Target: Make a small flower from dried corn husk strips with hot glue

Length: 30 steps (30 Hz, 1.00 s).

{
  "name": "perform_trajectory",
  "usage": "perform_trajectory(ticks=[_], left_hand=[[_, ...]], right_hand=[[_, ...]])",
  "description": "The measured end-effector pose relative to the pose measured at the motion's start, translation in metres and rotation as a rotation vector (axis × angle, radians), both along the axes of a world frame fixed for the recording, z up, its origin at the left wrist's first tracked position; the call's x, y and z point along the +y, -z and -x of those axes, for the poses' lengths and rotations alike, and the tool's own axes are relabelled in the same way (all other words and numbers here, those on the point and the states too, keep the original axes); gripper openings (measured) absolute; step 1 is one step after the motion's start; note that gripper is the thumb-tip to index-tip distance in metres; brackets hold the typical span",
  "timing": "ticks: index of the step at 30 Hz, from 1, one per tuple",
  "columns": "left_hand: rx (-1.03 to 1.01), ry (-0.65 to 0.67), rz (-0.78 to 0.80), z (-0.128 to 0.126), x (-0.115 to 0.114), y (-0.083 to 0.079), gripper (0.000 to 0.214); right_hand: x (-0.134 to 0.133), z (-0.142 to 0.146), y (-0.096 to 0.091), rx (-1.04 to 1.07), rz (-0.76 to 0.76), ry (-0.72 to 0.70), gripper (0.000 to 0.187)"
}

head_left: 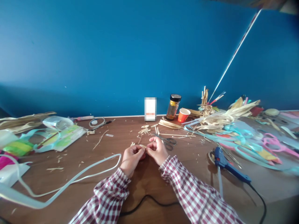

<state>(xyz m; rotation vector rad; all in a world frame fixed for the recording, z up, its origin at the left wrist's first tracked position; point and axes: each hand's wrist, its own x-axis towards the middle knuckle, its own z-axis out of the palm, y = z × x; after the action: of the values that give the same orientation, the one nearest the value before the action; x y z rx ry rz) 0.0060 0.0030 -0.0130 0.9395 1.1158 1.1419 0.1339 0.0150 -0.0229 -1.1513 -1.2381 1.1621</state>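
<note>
My left hand (132, 158) and my right hand (158, 151) meet above the middle of the table, fingertips pinched together. Between them shows a small pale piece of dry husk (143, 146), mostly covered by the fingers. Just beyond my right hand lie dark-handled scissors (170, 143), partly hidden by it. Loose husk scraps (144, 130) are scattered past the hands. To the left, a looped white strip (93, 168) runs close to my left wrist.
A blue glue gun (230, 166) rests at right, its black cord trailing off the front. Pink scissors (275, 143), turquoise ribbons (247, 152) and dried husks (217, 121) pile up there. A tea bottle (172, 109) and orange paper cup (184, 115) stand near the blue wall. Plastic packets (70, 138) lie left.
</note>
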Motion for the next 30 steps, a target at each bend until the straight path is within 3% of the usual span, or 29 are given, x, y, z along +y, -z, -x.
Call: perform_trajectory(ticks=[8, 13, 23, 30], left_hand=[[-0.049, -0.045, 0.07, 0.0019, 0.0003, -0.0069, 0.019], [-0.01, -0.052, 0.078, 0.0012, 0.0007, -0.005, 0.019], [-0.036, -0.07, 0.087, 0.0006, 0.0014, -0.0055, 0.022], [0.01, -0.065, 0.069, 0.0, -0.0001, -0.0062, 0.023]], right_hand=[[-0.0006, -0.0021, -0.0056, 0.129, 0.112, -0.061, 0.033], [0.0003, -0.0015, 0.0, 0.028, 0.024, -0.017, 0.035], [-0.0014, -0.0024, -0.0044, 0.095, 0.109, -0.067, 0.035], [0.0012, -0.0032, 0.0034, 0.03, 0.017, -0.045, 0.031]])
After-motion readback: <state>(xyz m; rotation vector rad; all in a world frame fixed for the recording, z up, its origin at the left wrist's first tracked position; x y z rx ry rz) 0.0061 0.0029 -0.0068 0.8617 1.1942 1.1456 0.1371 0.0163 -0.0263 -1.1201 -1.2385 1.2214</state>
